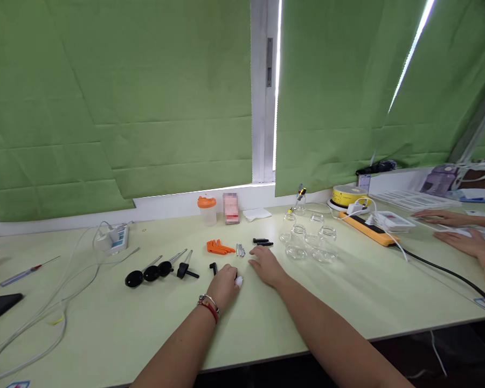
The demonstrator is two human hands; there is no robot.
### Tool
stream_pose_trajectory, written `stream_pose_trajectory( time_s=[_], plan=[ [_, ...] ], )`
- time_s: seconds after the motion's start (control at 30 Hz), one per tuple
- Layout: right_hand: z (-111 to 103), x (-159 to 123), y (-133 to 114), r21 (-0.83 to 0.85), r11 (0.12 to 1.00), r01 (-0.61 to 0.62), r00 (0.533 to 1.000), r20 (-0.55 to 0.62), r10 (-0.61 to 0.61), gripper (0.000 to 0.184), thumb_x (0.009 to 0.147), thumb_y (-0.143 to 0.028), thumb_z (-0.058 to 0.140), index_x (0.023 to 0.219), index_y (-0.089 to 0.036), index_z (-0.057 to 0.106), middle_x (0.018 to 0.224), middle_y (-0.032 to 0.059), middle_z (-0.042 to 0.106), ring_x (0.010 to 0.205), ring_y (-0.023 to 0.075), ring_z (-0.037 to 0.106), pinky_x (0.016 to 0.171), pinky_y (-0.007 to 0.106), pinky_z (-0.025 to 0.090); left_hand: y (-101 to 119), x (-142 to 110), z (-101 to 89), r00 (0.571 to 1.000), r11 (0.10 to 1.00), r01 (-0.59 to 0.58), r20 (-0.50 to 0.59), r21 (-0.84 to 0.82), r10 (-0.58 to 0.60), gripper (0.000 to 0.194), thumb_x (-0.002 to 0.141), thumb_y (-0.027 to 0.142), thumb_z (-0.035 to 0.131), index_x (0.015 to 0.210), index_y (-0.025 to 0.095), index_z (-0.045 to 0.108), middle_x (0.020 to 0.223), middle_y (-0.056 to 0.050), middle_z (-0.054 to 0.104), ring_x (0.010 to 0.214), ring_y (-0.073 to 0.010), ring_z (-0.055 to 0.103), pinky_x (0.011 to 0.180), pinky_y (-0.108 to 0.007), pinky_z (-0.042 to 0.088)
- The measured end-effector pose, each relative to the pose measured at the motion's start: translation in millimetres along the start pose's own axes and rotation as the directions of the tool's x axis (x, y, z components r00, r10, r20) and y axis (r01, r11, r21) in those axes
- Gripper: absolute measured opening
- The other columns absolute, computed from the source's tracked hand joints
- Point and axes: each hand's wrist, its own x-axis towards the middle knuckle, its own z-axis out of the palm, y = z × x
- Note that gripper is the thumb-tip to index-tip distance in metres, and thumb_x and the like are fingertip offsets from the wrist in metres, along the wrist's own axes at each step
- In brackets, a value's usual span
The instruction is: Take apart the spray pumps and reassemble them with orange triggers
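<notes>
My left hand (pixel 225 286) rests on the table with its fingers curled. A white bit (pixel 238 281) shows at its thumb side, and a small black crank-like piece (pixel 213 268) pokes out beyond the knuckles; what the fingers enclose is mostly hidden. My right hand (pixel 267 265) lies beside it, fingers apart and holding nothing visible. Just past its fingertips are several short metal pins (pixel 240 250) and some black ribbed parts (pixel 262 242). Orange handles (pixel 219 247) lie left of the pins. Black discs with metal rods (pixel 151 273) and a black piece with a rod (pixel 187 271) lie further left.
Several clear glass jars (pixel 298 245) stand to the right, near an orange power strip (pixel 367 229). An orange-lidded cup (pixel 207 211) stands at the back. Cables (pixel 64 302), a screwdriver (pixel 28 273) and a phone (pixel 0 308) lie left. Another person's hands (pixel 466 242) are at right.
</notes>
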Motion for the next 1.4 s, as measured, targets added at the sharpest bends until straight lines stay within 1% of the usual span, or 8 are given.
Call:
stream_pose_trajectory(
  time_s=[0.2,0.33,0.8,1.0,1.1,1.17,1.27,1.4],
  plan=[
    [-8.9,10.9,37.1,-0.208,0.972,-0.107,0.994,-0.019,0.105,0.040,0.080,-0.016,0.050,0.120,-0.009,0.055,0.133,0.0146,0.045,0.123,0.0282,0.036,0.103,0.039,0.030,-1.4,-0.9,2.8,0.997,0.985,0.046,0.054,0.169,-0.056,0.026,0.087,0.020,0.035,0.093,0.012,0.059,0.099,-0.012,0.059,0.084,-0.0215,0.060,0.072,-0.032,0.045],
    [-6.8,12.0,43.3,-0.216,0.971,-0.098,0.994,0.019,0.104,0.043,0.081,-0.016,0.048,0.123,-0.007,0.053,0.130,0.0151,0.049,0.123,0.0278,0.037,0.105,0.039,0.029,-7.7,0.8,2.7,0.993,0.967,0.079,0.070,0.242,-0.099,0.024,0.087,0.016,0.035,0.096,0.013,0.056,0.100,-0.012,0.059,0.083,-0.0209,0.061,0.068,-0.030,0.045],
    [-11.6,6.3,30.8,-0.120,0.992,-0.037,0.996,0.072,0.046,0.022,0.077,-0.013,0.056,0.092,-0.020,0.070,0.099,0.0057,0.065,0.097,0.0217,0.052,0.086,0.032,0.041,-22.3,5.7,2.7,0.987,0.928,0.145,0.017,0.343,-0.160,0.024,0.084,0.007,0.035,0.094,0.014,0.056,0.097,-0.011,0.058,0.076,-0.0178,0.062,0.063,-0.028,0.045],
    [-7.4,-3.5,5.6,0.104,0.994,0.026,0.979,0.200,-0.046,0.018,0.072,-0.017,0.062,0.087,-0.022,0.071,0.092,0.0021,0.067,0.090,0.0190,0.058,0.083,0.031,0.043,-14.7,1.2,-3.5,0.991,0.919,0.137,-0.054,0.371,-0.126,0.021,0.086,0.014,0.037,0.095,0.012,0.056,0.095,-0.012,0.056,0.079,-0.0214,0.060,0.065,-0.032,0.046],
    [-4.4,-7.4,-3.0,0.227,0.973,0.032,0.962,0.256,-0.091,0.016,0.070,-0.021,0.065,0.085,-0.022,0.070,0.087,0.0009,0.067,0.081,0.0168,0.060,0.075,0.028,0.046,-3.1,-2.4,-6.2,0.998,0.931,0.049,-0.064,0.361,-0.028,0.021,0.087,0.020,0.039,0.100,0.015,0.055,0.099,-0.011,0.056,0.090,-0.0226,0.057,0.074,-0.034,0.046],
    [-3.7,-6.3,-1.4,0.242,0.969,0.052,0.966,0.234,-0.110,0.016,0.072,-0.025,0.064,0.086,-0.022,0.069,0.087,0.0013,0.067,0.080,0.0167,0.061,0.074,0.028,0.047,3.1,-4.4,-5.8,0.989,0.942,-0.112,-0.053,0.315,0.136,0.025,0.086,0.021,0.043,0.108,0.016,0.052,0.109,-0.011,0.055,0.101,-0.0233,0.053,0.085,-0.035,0.043],
    [-4.8,2.3,13.0,0.056,0.996,0.063,0.996,0.051,-0.066,0.020,0.079,-0.022,0.056,0.096,-0.019,0.067,0.103,0.0049,0.065,0.100,0.0190,0.056,0.091,0.031,0.042,6.0,-5.9,-3.8,0.938,0.916,-0.334,-0.017,0.224,0.346,0.035,0.083,0.015,0.044,0.118,0.017,0.049,0.123,-0.010,0.053,0.110,-0.0231,0.049,0.095,-0.038,0.038],
    [-7.4,18.1,40.1,-0.125,0.989,-0.083,0.994,-0.083,0.073,0.032,0.083,-0.011,0.045,0.109,-0.011,0.062,0.121,0.0136,0.056,0.116,0.0237,0.045,0.100,0.037,0.033,2.4,-6.2,-2.1,0.925,0.912,-0.379,0.051,0.159,0.376,0.038,0.078,0.003,0.042,0.110,0.018,0.054,0.109,-0.006,0.061,0.098,-0.0199,0.054,0.090,-0.036,0.040]
  ],
)
